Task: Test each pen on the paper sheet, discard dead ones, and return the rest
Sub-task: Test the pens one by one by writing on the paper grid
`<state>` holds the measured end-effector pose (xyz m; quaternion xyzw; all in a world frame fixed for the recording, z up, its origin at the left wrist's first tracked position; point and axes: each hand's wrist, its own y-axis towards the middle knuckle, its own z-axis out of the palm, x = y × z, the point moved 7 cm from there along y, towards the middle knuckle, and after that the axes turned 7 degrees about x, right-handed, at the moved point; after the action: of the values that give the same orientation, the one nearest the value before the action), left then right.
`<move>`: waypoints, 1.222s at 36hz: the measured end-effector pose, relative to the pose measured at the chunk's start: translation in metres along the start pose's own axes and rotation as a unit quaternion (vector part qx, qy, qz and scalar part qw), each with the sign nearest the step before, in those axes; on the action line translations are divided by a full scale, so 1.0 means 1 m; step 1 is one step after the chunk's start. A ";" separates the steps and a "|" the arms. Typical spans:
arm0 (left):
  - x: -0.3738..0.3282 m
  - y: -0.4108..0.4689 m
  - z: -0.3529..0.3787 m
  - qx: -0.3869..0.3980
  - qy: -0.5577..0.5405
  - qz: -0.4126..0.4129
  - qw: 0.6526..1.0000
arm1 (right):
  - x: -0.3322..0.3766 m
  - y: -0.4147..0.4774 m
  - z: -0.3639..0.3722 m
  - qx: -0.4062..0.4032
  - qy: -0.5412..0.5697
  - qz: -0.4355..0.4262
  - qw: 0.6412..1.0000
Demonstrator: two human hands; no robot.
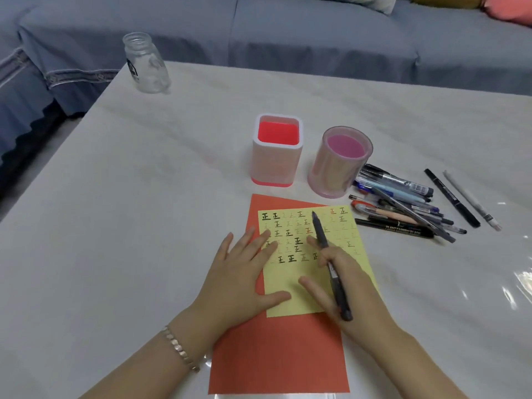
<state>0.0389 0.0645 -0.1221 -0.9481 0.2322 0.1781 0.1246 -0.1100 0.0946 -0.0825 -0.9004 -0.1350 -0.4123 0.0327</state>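
Pen [325, 246] pinched at mid-barrel in right hand [349, 286], long axis running away from the person, tip over the sheet [288, 279] near its top rows; contact unclear. Left hand [244, 277] flat, pinning sheet's left edge. Untested pile [403, 208] lies right, nearer right hand.

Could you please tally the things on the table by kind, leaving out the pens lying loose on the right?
Pen holders: 2, the square holder and the round holder
Glass jar: 1
Paper sheets: 2, the yellow sheet on the orange sheet
Pen held in the right hand: 1
Total: 6
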 end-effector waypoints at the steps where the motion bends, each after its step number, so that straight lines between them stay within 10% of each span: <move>1: -0.002 0.001 0.000 0.004 0.008 -0.009 1.000 | -0.001 0.002 0.006 -0.001 -0.032 -0.010 0.999; 14: 0.009 -0.003 0.000 -0.049 0.005 0.041 0.998 | -0.023 0.011 0.018 -0.012 -0.075 -0.014 0.997; 20: 0.010 -0.004 0.001 -0.068 0.002 0.043 0.997 | -0.022 0.003 -0.022 -0.168 0.152 0.055 0.973; 26: 0.011 -0.003 0.000 -0.084 0.002 0.044 0.995 | -0.029 0.021 -0.020 -0.147 0.366 0.150 0.907; 39: 0.011 -0.003 -0.002 -0.098 -0.017 0.038 0.994 | -0.004 0.044 0.032 -0.118 0.354 0.152 0.915; 44: 0.013 -0.003 -0.002 -0.092 -0.019 0.028 0.995 | -0.014 0.034 0.025 -0.238 0.247 0.179 0.922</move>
<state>0.0514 0.0612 -0.1250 -0.9451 0.2390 0.2199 0.0365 -0.0913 0.0636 -0.1074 -0.7602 0.1429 -0.6291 -0.0768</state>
